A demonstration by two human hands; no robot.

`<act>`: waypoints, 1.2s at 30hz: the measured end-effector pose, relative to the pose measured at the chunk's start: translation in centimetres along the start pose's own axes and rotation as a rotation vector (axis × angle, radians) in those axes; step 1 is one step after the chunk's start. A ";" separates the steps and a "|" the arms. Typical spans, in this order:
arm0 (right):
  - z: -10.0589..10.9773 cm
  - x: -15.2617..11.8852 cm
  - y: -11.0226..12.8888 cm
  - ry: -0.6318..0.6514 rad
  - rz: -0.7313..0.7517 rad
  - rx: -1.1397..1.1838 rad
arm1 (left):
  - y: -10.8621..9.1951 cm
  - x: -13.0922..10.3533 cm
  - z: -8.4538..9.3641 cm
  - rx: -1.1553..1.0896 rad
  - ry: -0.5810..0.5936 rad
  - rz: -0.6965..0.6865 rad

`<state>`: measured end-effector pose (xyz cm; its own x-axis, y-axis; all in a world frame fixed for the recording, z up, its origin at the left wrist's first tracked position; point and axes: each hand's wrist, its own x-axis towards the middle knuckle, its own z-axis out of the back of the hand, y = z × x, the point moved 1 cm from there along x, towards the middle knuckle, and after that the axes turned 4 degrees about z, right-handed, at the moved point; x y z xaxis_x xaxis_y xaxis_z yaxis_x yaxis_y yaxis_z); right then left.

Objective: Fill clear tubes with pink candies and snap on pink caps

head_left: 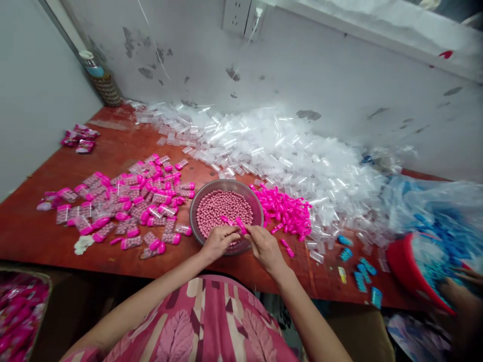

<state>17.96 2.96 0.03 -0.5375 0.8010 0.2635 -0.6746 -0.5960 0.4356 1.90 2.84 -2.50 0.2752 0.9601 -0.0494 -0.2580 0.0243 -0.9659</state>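
Observation:
Over the front of a metal bowl (193,229) filled with small pink balls (221,203), my two hands meet. My right hand (266,249) is closed in a pinch on a bright pink cap (240,224). My left hand (220,241) is also closed, fingertips beside that cap; what it grips is mostly hidden. Another small pink piece (226,219) shows just above my left fingers. To the right of the bowl lies a heap of loose pink caps (287,206). Left of it are many clear containers (132,243) filled with pink balls and closed with pink caps.
Clear empty containers (264,141) form a long pile along the wall. Pink packets (85,146) lie at the far left. Several blue-filled containers (363,271) lie at right. Another person's hand (455,291) is at a red bucket (402,259). A box of pink items (22,311) stands below left.

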 end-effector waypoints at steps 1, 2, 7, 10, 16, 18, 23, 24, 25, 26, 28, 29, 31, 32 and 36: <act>-0.1 -0.1 0.1 0.000 0.008 -0.024 | 0.0 0.0 0.1 0.047 0.008 -0.025; -0.2 -0.2 0.2 -0.004 0.013 -0.043 | -0.1 0.1 0.2 0.108 0.016 -0.055; -0.4 -0.4 -0.5 0.007 0.024 0.052 | -0.3 0.9 1.5 0.439 0.133 -0.212; 0.7 0.5 -0.3 0.099 0.054 0.095 | -0.6 0.9 2.2 0.442 0.243 -0.210; 2.9 2.6 1.9 0.388 0.337 -0.010 | 0.5 -0.9 2.3 0.101 0.351 0.017; 2.1 2.1 2.1 0.369 0.286 -0.027 | 1.3 -1.5 2.5 -0.084 0.320 0.144; -2.4 0.1 2.3 0.183 0.087 -0.044 | 2.2 -2.0 2.7 -0.468 0.062 0.380; -3.3 0.1 2.4 0.142 0.060 -0.049 | 2.2 -2.0 2.5 -0.529 0.014 0.406; -4.0 0.1 2.6 0.103 0.032 -0.055 | 2.1 -1.9 2.3 -0.585 -0.031 0.429; -4.6 0.4 2.7 0.067 0.002 -0.061 | 2.0 -1.8 2.1 -0.631 -0.073 0.445; -5.4 1.0 2.9 0.006 -0.050 -0.063 | 1.9 -1.5 1.9 -0.687 -0.142 0.455; -5.6 1.4 3.0 -0.012 -0.067 -0.061 | 2.0 -1.4 1.8 -0.705 -0.170 0.449; -5.9 2.0 3.0 -0.030 -0.072 -0.058 | 2.1 -1.2 1.9 -0.738 -0.209 0.427; -6.0 2.2 3.0 -0.027 -0.066 -0.055 | 2.3 -1.2 1.9 -0.758 -0.219 0.419; -6.2 3.0 2.7 0.044 -0.052 0.063 | 2.9 -1.5 2.2 -0.811 -0.213 0.447</act>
<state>11.37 3.38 -3.30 -0.5251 0.8268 0.2014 -0.6699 -0.5476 0.5014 -1.32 2.13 -4.63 0.1109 0.8664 -0.4869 0.4450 -0.4814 -0.7552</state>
